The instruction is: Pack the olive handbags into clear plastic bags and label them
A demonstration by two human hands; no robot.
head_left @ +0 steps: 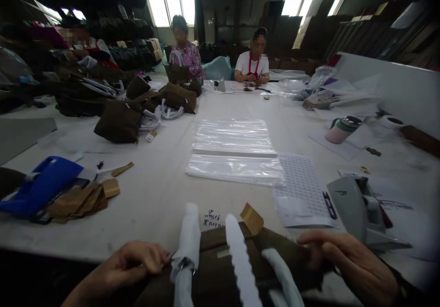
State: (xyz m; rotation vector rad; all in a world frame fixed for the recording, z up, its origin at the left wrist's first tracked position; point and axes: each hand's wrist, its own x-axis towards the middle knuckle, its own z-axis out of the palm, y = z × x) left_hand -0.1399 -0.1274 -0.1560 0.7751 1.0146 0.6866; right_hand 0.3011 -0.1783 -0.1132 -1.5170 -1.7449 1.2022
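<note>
A brown bag [213,270] lies at the near edge of the table, directly before the wearer, its lower part cut off by the frame. Two handles wrapped in white stand up from it; between them rises a white strip [240,261] with a wavy edge. A brown paper tag [252,218] sticks up at the bag's far edge.

The left hand [134,265] is nearly closed, its fingers curled and pinching the bag's left end. The right hand [354,261] is partly closed, gripping the right end between thumb and fingers; some fingertips are blurred.

Just beyond the bag, handwriting [211,217] is visible on the white table [154,169]. Farther out lies a flat stack of clear plastic bags [237,165], its right corner over a printed sheet [299,178]. Right of the sheet stands a grey tool [350,211]; beyond it is a pink and green cup [338,133] with a metallic lid.

At left, a pile of brown paper pieces [79,201] lies beside a blue plastic item [51,178]. Farther back sit more brown bags [118,119]. Two people are at the far end, one in a white shirt [243,62], one in a patterned top [195,59].
</note>
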